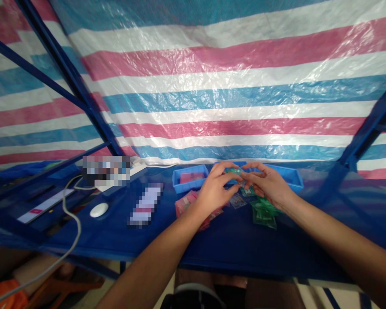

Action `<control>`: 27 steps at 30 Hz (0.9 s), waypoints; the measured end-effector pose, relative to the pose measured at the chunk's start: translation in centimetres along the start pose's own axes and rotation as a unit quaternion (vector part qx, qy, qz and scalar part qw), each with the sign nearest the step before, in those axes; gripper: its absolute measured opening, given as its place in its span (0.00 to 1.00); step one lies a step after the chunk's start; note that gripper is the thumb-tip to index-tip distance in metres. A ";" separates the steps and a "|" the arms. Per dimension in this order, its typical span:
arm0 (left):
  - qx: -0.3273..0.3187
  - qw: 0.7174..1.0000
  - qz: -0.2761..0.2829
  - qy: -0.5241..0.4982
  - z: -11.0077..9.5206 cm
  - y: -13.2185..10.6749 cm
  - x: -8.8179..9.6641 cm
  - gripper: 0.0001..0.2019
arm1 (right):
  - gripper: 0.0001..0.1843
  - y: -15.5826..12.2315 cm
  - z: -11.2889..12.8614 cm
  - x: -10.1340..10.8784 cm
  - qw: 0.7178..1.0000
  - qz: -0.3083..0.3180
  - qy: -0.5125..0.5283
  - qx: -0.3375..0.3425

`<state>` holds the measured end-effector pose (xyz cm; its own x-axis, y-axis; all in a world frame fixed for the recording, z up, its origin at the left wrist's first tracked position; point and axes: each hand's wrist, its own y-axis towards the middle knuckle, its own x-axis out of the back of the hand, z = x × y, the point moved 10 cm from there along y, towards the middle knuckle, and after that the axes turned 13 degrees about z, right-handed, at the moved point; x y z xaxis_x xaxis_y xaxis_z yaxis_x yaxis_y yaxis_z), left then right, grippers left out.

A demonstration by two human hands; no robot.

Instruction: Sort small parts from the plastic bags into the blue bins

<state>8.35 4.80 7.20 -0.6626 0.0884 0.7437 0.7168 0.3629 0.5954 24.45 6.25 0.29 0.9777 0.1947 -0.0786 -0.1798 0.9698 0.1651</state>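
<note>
Both hands meet above the far side of the blue table, holding a small clear packet with green in it between their fingertips. My left hand has its fingers curved and closed on the packet's left side. From the right, my right hand pinches the packet's other edge. Beneath my left hand and forearm lies a pile of pink-red packets, partly hidden. Below my right hand is a heap of green packets. Between the piles lie a few clear packets; their contents are too small to make out.
A blue bin with pink packets stands behind my left hand; another blue bin is at right, and a third is mostly hidden. Leftward are a phone, a white oval object, a cable and a power strip. Striped sheeting hangs behind.
</note>
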 end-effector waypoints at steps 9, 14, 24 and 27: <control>0.079 0.994 -0.044 -0.063 1.6 -0.3 0.9 0.08 | 0.22 -0.1 0.8 -1.7 0.997 0.064 -0.041 0.002; 0.122 0.988 -0.050 -0.084 2.9 -0.5 0.6 0.19 | 0.23 0.1 0.9 -1.0 0.995 0.044 -0.084 0.019; 0.045 0.992 0.114 -0.040 1.1 -0.1 -2.7 0.13 | 0.15 -1.8 7.2 4.9 0.786 -0.186 -0.585 0.072; -0.009 0.981 0.192 -0.039 -0.4 -0.7 -4.6 0.27 | 0.15 -1.1 5.8 5.6 0.729 -0.156 -0.666 -0.024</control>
<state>10.98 3.77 3.44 -0.3570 0.2866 0.8891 0.9202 0.2718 0.2818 30.76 5.41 5.34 0.2032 -0.3215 0.9248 0.1021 0.9464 0.3065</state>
